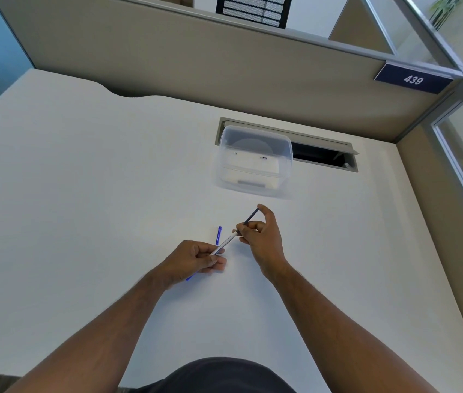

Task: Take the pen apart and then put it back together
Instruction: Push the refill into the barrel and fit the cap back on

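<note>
Left hand [196, 258] closed around white pen barrel [224, 243], held above desk [82, 180], long axis rising toward upper right. Right hand [261, 236] pinching dark ink refill [252, 217], collinear with barrel mouth. Blue cap [219, 235] lying just beyond left hand.

The scene is evenly, brightly lit; soft shadows are cast under the left hand [196, 259] (edges are bowed by wide-angle distortion).
</note>
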`<state>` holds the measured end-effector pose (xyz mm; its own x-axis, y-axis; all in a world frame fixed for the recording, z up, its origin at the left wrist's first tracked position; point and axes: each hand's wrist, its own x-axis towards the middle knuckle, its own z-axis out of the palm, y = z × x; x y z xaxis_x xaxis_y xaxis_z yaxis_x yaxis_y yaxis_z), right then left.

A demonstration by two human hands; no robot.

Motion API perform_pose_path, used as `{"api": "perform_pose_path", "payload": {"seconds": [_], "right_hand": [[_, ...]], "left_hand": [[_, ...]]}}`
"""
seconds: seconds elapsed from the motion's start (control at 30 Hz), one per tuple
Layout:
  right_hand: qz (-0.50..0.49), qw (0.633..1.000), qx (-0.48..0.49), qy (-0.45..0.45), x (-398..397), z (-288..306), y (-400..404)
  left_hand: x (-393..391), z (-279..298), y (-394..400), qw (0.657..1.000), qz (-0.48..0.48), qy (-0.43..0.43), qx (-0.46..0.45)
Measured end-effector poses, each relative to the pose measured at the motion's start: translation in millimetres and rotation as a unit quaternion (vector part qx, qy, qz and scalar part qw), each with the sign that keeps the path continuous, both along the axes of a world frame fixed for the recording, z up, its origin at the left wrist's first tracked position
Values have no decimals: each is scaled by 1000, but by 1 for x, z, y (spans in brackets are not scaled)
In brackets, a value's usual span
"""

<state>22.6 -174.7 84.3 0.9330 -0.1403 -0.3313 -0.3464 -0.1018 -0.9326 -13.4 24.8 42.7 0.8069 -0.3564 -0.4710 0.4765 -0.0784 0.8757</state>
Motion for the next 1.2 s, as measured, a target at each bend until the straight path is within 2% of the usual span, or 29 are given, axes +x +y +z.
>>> {"api": "perform_pose_path", "payload": {"seconds": [0.2,0.4,0.47,0.53,0.6,0.67,0.8,0.87,0.97,1.2], "right_hand": [[22,1000,-19,0,-4,-6,2],[23,1000,9,10,-4,-12,6],[30,999,-39,17,0,-16,7],[69,989,-132,10,3,-21,6],[140,958,-250,-25,6,-25,6],[226,911,-335,-80,5,-30,9],[333,813,-449,-162,-2,-37,14],[346,783,-482,-187,-8,-39,15],[352,759,-503,-217,-16,-42,13],[356,732,-535,-227,-25,-39,7]], "left_hand": [[-1,2,-1,1000,11,1,-7],[-1,5,0,999,41,9,-26],[-1,4,1,997,66,9,-38],[-1,4,3,994,96,0,-46],[1,2,5,990,132,-6,-50],[2,1,8,983,173,-10,-53],[6,0,12,968,246,-24,-45],[8,0,11,962,270,-30,-39],[12,1,7,954,296,-28,-31],[23,4,-10,943,332,-10,-21]]}}
